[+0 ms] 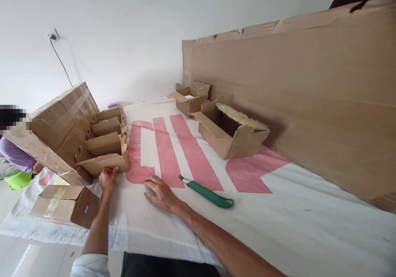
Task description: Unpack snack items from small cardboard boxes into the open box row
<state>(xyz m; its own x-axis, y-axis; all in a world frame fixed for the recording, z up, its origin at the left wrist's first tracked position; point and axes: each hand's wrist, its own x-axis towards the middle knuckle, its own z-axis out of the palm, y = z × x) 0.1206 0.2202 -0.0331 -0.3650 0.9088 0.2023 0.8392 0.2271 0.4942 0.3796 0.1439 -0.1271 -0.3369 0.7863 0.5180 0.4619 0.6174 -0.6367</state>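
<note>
Down at the near edge of the bench (309,211), the left hand (107,179) rests its fingers against the front of a row of folded small boxes (107,145), gripping nothing. Right hand (162,194) lies flat and spread on the cloth, just short of the green knife (210,194), which sits untouched. Two open boxes (230,130) farther back look unfinished.
</note>
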